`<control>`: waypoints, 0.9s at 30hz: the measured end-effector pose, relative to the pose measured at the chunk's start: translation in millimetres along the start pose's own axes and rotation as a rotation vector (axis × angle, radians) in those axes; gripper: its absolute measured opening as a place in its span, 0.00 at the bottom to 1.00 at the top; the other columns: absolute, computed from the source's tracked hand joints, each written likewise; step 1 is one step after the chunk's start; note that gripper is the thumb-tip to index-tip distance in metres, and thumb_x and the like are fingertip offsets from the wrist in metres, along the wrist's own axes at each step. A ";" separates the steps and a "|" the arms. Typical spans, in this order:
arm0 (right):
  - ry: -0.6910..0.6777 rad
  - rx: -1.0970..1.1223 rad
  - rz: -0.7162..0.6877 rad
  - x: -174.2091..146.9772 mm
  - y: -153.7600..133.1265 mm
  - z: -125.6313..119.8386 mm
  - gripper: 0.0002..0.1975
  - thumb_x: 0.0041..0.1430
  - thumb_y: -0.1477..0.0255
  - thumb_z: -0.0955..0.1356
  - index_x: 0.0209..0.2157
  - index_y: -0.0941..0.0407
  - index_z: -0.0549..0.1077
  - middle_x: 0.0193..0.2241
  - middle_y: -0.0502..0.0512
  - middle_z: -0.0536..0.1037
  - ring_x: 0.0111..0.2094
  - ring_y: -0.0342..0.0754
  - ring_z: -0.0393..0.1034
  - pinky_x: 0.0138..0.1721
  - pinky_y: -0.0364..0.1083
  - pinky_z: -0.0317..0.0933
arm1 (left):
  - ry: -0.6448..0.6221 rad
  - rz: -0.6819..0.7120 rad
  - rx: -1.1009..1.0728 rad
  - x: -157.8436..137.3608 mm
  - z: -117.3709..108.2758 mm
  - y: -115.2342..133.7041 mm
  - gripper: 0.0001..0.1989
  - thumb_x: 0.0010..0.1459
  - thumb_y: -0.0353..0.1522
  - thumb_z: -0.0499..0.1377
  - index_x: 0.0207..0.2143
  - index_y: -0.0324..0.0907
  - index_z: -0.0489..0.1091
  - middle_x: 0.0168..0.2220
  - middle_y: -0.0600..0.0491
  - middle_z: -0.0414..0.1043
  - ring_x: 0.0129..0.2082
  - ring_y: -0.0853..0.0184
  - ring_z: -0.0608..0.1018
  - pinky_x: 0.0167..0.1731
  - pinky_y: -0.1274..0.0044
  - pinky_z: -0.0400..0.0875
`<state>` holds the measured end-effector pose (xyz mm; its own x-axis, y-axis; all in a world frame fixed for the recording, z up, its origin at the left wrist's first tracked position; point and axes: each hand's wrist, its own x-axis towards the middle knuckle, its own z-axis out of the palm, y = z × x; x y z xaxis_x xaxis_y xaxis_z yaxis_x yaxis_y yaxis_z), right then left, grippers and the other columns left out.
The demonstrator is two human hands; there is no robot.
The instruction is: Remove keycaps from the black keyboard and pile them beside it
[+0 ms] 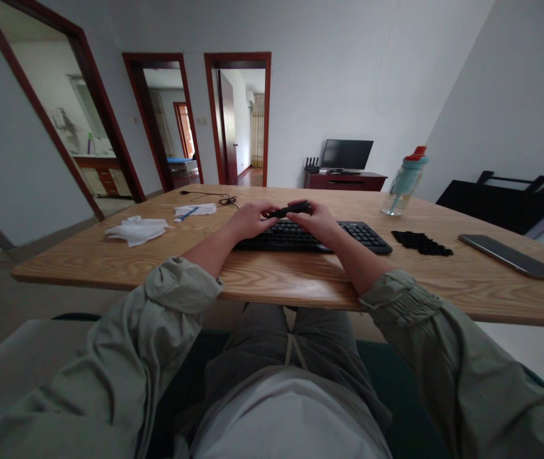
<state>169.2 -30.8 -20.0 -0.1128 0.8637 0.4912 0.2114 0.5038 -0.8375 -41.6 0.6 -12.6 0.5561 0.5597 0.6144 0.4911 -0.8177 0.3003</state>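
Observation:
My left hand [251,220] and my right hand [317,223] are both closed on a short black cylinder-shaped object [291,209], one at each end. It is held nearly level above the far edge of a black keyboard [281,238]; its exact kind I cannot make out. Beneath my wrists the keyboard lies flat along the near side of the table, partly covered by the hands. Right of it sits a patch of small black pieces [421,243] that look like loose keycaps.
Crumpled white tissue [137,230] lies on the wooden table [272,280] at left. Behind it a thin blue tool [187,213] rests on another tissue [205,209], near a coiled black cable [227,200]. Rightward stand a water bottle [403,183] and a flat grey device [511,256].

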 end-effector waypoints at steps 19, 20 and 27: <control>-0.044 -0.012 -0.024 -2.1 -6.8 -1.7 0.17 0.46 0.62 0.74 0.34 0.59 0.78 0.23 0.49 0.72 0.27 0.42 0.63 0.28 0.43 0.56 | 0.014 -0.077 -0.159 2.6 2.4 7.1 0.15 0.56 0.37 0.62 0.43 0.40 0.75 0.35 0.50 0.77 0.32 0.69 0.75 0.34 0.76 0.70; -0.053 -0.006 -0.020 -2.3 -6.8 -1.5 0.17 0.45 0.61 0.74 0.35 0.59 0.78 0.24 0.49 0.73 0.27 0.42 0.63 0.28 0.43 0.56 | 0.020 -0.065 -0.163 3.1 2.8 8.4 0.15 0.56 0.37 0.62 0.44 0.41 0.75 0.35 0.51 0.77 0.31 0.69 0.75 0.34 0.76 0.70; 0.033 0.172 0.046 -2.6 -7.0 2.2 0.27 0.39 0.60 0.77 0.40 0.55 0.69 0.32 0.51 0.79 0.23 0.38 0.62 0.24 0.40 0.54 | 0.082 -0.142 -0.271 8.3 8.0 15.3 0.16 0.54 0.37 0.63 0.43 0.37 0.75 0.34 0.50 0.76 0.27 0.72 0.73 0.28 0.78 0.68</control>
<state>165.8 -36.5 -15.9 -0.0741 0.8865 0.4568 0.0462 0.4606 -0.8864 -24.1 -6.2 -8.8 0.4332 0.6673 0.6059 0.3574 -0.7443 0.5642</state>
